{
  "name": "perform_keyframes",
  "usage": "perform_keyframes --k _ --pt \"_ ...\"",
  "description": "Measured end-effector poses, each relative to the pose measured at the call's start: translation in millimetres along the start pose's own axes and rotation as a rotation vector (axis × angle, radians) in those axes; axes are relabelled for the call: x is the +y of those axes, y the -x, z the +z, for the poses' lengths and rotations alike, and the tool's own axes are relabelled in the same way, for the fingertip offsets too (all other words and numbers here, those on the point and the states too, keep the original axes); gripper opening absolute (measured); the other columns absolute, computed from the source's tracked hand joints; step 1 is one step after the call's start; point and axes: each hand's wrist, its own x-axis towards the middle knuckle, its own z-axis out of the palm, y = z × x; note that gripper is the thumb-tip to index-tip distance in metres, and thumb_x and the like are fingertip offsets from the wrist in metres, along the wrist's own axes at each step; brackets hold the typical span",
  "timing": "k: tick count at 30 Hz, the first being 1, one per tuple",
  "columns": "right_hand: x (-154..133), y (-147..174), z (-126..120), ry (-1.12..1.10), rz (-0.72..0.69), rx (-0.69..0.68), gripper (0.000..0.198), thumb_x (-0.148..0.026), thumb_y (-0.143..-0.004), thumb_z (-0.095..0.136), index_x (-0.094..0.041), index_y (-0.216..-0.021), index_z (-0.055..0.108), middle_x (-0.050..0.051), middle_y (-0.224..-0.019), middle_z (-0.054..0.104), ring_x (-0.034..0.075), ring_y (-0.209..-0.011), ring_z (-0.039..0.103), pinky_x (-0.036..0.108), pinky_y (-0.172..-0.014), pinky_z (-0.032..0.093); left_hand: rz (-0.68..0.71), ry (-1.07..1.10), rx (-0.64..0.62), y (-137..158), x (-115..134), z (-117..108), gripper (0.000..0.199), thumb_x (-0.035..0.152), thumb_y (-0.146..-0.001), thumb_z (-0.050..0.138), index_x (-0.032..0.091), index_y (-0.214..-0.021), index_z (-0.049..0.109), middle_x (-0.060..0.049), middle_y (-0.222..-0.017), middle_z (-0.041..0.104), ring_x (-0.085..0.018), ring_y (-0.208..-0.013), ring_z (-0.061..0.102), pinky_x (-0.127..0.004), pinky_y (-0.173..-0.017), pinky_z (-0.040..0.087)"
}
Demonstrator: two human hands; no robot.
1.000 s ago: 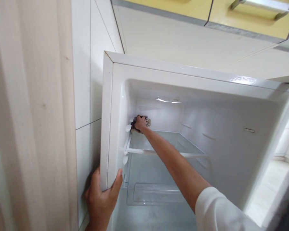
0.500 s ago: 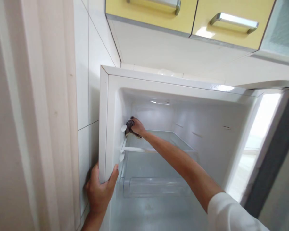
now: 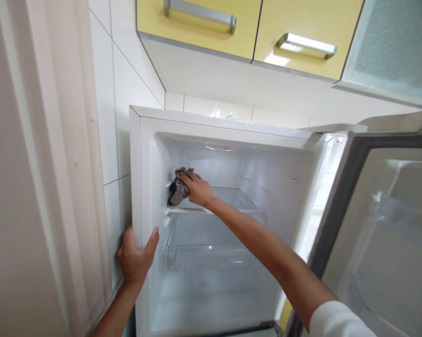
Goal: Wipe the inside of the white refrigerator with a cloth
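Note:
My right hand [image 3: 199, 189] reaches into the open refrigerator [image 3: 135, 154] and is closed on a crumpled grey-brown cloth [image 3: 180, 189]. The cloth presses against the inner left wall, just above the front edge of the upper glass shelf [image 3: 225, 196]. Outside, my left hand [image 3: 136, 255] grips the left edge of the refrigerator body, thumb on the front face and fingers partly hidden along the side.
A clear plastic drawer [image 3: 211, 256] sits below the upper shelf. The refrigerator door [image 3: 389, 224] stands open at the right. Yellow cabinets [image 3: 204, 28] with metal handles hang above. White tiles and a pale wooden frame [image 3: 56, 168] are at the left.
My right hand has brought the cloth forward along the left wall, toward the shelf's front edge. My left hand keeps its hold. The view has shifted, showing more of the door.

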Motion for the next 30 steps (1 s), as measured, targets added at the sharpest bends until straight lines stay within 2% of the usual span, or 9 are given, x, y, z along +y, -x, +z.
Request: perform_keyframes --k 3,6,8,13,17,20,23,27,30 --pt "21 13 -17 0.203 0.011 -0.025 0.056 -0.014 -0.097 0.044 -0.023 -0.151 0.052 0.011 -0.159 0.047 0.033 -0.144 0.041 0.049 -0.117 0.043 -0.016 -0.003 0.003 0 1 1 0.052 0.064 -0.079 0.068 0.017 -0.102 0.067 -0.01 -0.086 0.072 -0.028 -0.074 0.069 -0.034 -0.066 0.05" --pt "46 28 -31 0.297 0.154 -0.065 0.051 -0.016 -0.099 0.044 -0.022 -0.148 0.056 0.012 -0.16 0.046 0.031 -0.139 0.044 0.047 -0.115 0.043 -0.026 -0.007 0.023 0 2 2 0.051 0.064 -0.077 0.067 0.019 -0.101 0.066 -0.009 -0.085 0.071 -0.028 -0.074 0.069 -0.034 -0.065 0.049" --pt "61 40 -41 0.34 0.291 -0.037 0.049 -0.014 -0.098 0.042 -0.025 -0.143 0.059 0.012 -0.16 0.046 0.031 -0.137 0.046 0.048 -0.112 0.044 -0.03 -0.002 0.022 0 2 2 0.051 0.065 -0.077 0.067 0.019 -0.1 0.066 -0.01 -0.084 0.071 -0.028 -0.075 0.069 -0.034 -0.065 0.049" --pt "79 73 -64 0.391 0.687 0.243 0.052 -0.009 -0.093 0.042 -0.024 -0.137 0.064 0.012 -0.156 0.05 0.035 -0.139 0.044 0.054 -0.112 0.041 -0.052 0.033 -0.025 0 3 2 0.053 0.063 -0.077 0.067 0.017 -0.104 0.066 -0.012 -0.09 0.072 -0.029 -0.081 0.069 -0.035 -0.07 0.05" --pt "83 97 -74 0.368 0.851 0.405 0.055 -0.009 -0.091 0.041 -0.023 -0.138 0.063 0.014 -0.155 0.048 0.036 -0.14 0.041 0.056 -0.111 0.039 -0.091 0.043 -0.055 -1 6 -1 0.054 0.061 -0.077 0.069 0.015 -0.106 0.065 -0.012 -0.091 0.072 -0.029 -0.082 0.069 -0.035 -0.071 0.05" --pt "88 108 -73 0.367 0.894 0.491 0.053 -0.011 -0.092 0.04 -0.025 -0.136 0.065 0.015 -0.151 0.051 0.034 -0.138 0.043 0.051 -0.108 0.039 -0.102 0.08 -0.084 0 9 -3 0.053 0.059 -0.077 0.07 0.015 -0.105 0.065 -0.013 -0.092 0.073 -0.029 -0.083 0.07 -0.035 -0.072 0.051" --pt "98 109 -67 0.416 0.897 0.505 0.049 -0.013 -0.093 0.04 -0.024 -0.134 0.066 0.015 -0.15 0.053 0.034 -0.137 0.043 0.052 -0.106 0.039 -0.097 0.112 -0.101 1 10 -5 0.05 0.057 -0.079 0.07 0.016 -0.107 0.064 -0.013 -0.094 0.074 -0.029 -0.085 0.071 -0.035 -0.075 0.052" --pt "116 96 -51 0.461 0.85 0.431 0.045 -0.012 -0.094 0.041 -0.021 -0.129 0.069 0.016 -0.151 0.052 0.035 -0.14 0.04 0.059 -0.111 0.032 -0.075 0.118 -0.091 3 8 -5 0.048 0.055 -0.082 0.07 0.016 -0.108 0.066 -0.012 -0.095 0.075 -0.028 -0.086 0.073 -0.033 -0.075 0.053" --pt "133 82 -37 0.412 0.776 0.342 0.043 -0.01 -0.093 0.044 -0.018 -0.125 0.071 0.018 -0.146 0.055 0.035 -0.141 0.038 0.061 -0.115 0.025 -0.011 0.119 -0.049 5 4 -3 0.046 0.056 -0.084 0.07 0.016 -0.108 0.068 -0.01 -0.091 0.076 -0.026 -0.08 0.074 -0.032 -0.072 0.054"
